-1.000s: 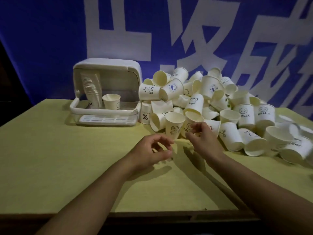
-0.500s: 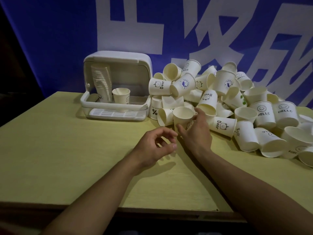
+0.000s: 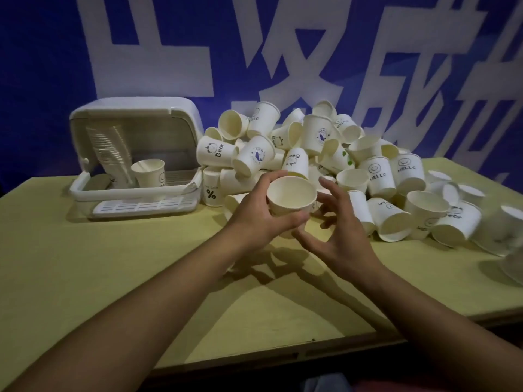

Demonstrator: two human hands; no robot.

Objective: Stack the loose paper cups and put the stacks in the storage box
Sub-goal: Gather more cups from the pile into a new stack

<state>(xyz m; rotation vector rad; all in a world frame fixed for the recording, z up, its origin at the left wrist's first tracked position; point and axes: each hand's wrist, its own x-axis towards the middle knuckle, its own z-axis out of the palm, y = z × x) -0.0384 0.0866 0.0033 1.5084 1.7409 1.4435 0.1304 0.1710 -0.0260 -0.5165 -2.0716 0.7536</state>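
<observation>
My left hand grips a white paper cup upright above the table, its mouth facing me. Just right of the cup, my right hand is spread with fingers apart, holding nothing. Behind both hands lies a big heap of loose paper cups, many printed with "Bear", "HELLO" or "%". The white storage box stands open at the back left. Inside it a tall stack of cups leans at the left, and a single cup stands beside the stack.
The yellow table spreads out in front, its near edge running along the bottom. More cups lie scattered to the far right. A blue banner with large white characters forms the backdrop.
My right hand had taken a cup from the heap's front. That cup now sits in my left hand, lifted off the table, and my right hand has let go and spread open.
</observation>
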